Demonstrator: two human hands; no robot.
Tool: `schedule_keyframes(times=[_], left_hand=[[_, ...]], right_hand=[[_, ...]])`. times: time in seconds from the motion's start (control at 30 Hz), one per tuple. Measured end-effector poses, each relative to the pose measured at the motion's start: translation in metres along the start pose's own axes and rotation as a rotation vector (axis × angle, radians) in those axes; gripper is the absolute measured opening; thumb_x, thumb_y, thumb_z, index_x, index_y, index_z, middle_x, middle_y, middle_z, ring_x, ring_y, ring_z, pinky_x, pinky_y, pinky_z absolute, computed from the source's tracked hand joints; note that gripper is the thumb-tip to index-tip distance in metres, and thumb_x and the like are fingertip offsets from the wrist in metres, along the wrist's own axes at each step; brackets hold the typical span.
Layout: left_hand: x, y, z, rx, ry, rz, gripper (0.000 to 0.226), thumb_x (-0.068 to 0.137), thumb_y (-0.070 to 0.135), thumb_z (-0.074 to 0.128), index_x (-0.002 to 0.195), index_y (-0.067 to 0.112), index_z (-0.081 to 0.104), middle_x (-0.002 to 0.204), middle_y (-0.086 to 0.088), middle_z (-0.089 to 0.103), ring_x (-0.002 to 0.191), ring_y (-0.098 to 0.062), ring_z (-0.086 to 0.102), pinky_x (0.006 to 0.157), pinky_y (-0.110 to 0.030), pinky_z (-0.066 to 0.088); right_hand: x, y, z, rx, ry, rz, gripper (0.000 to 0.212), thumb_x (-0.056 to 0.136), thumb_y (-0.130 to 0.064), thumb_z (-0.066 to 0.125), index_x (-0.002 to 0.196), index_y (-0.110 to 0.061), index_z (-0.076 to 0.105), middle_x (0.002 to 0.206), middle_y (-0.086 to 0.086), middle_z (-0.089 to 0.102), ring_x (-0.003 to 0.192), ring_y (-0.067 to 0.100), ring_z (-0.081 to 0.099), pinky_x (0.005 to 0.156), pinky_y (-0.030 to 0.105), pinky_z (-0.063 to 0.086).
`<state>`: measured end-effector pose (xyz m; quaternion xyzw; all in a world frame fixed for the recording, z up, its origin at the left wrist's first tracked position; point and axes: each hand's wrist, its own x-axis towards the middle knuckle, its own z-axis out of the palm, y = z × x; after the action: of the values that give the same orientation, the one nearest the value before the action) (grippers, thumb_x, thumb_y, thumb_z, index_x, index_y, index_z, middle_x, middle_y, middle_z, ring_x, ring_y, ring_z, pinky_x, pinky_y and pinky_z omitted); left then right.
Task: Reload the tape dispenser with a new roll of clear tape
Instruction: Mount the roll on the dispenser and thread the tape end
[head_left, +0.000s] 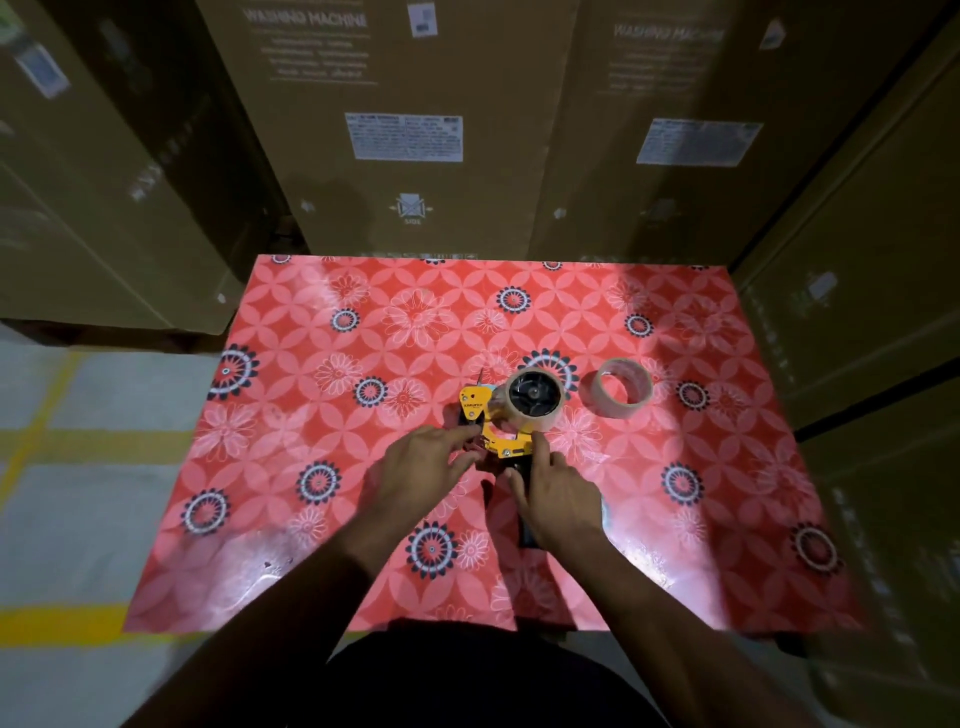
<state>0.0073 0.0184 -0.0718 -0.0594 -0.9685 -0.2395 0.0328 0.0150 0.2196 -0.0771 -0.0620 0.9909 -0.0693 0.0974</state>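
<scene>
A yellow tape dispenser (491, 423) lies on its side on the red flowered table (322, 395). A roll of clear tape (535, 397) sits on its black hub. My right hand (556, 499) is closed over the dispenser's dark handle, with a fingertip on the yellow frame. My left hand (421, 467) reaches in from the left, and its fingertips touch the frame's front end near the black roller. To the right, apart from the dispenser, a second clear tape roll (623, 388) lies flat on the table.
Tall cardboard boxes (415, 130) marked WASHING MACHINE stand close behind and to the right of the table. On the left is grey floor (78, 519) with yellow lines. The table's near edge runs just in front of my body.
</scene>
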Motion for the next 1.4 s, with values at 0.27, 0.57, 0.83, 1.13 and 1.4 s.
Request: schedule_keyframes(times=[0.27,0.57,0.83,1.13,1.4], left_hand=[[0.017,0.014,0.003,0.039,-0.033,0.015,0.036,0.092,0.043,0.07,0.121,0.024,0.074,0.099,-0.004,0.077,0.091,-0.023,0.07,0.073,-0.032,0.052],[0.018,0.019,0.012,0.213,-0.09,-0.103,0.052,0.089,0.065,0.059,0.07,0.018,0.068,0.065,-0.001,0.066,0.062,-0.021,0.063,0.055,-0.027,0.038],[0.071,0.016,0.015,0.19,-0.11,0.039,0.036,0.083,0.038,0.075,0.118,0.036,0.066,0.13,-0.002,0.051,0.118,-0.022,0.045,0.09,-0.042,0.051],[0.088,0.024,0.01,0.379,-0.194,0.153,0.025,0.076,0.029,0.075,0.101,0.031,0.076,0.142,-0.01,0.05,0.127,-0.029,0.037,0.096,-0.043,0.04],[0.07,0.031,0.009,0.329,-0.198,0.094,0.016,0.09,0.029,0.069,0.097,0.024,0.082,0.15,-0.001,0.047,0.133,-0.021,0.032,0.104,-0.039,0.036]], right_hand=[[0.007,-0.009,0.007,-0.056,-0.006,0.029,0.054,0.101,-0.057,0.035,0.137,-0.017,0.032,0.11,0.008,0.062,0.093,0.031,0.067,0.06,0.034,0.04],[0.008,-0.016,0.014,0.021,-0.008,0.079,0.048,0.103,-0.053,0.034,0.131,-0.013,0.034,0.108,0.008,0.063,0.087,0.031,0.072,0.057,0.034,0.038],[0.01,-0.019,0.013,0.073,-0.04,0.101,0.061,0.105,-0.048,0.035,0.151,-0.012,0.019,0.116,0.014,0.062,0.095,0.035,0.071,0.06,0.035,0.04],[0.011,-0.021,0.007,0.076,-0.086,0.118,0.062,0.105,-0.046,0.037,0.15,-0.009,0.018,0.121,0.016,0.06,0.099,0.033,0.071,0.06,0.035,0.041],[0.012,-0.023,0.008,0.072,-0.077,0.138,0.062,0.105,-0.047,0.038,0.15,-0.008,0.021,0.12,0.014,0.062,0.096,0.03,0.072,0.058,0.033,0.039]])
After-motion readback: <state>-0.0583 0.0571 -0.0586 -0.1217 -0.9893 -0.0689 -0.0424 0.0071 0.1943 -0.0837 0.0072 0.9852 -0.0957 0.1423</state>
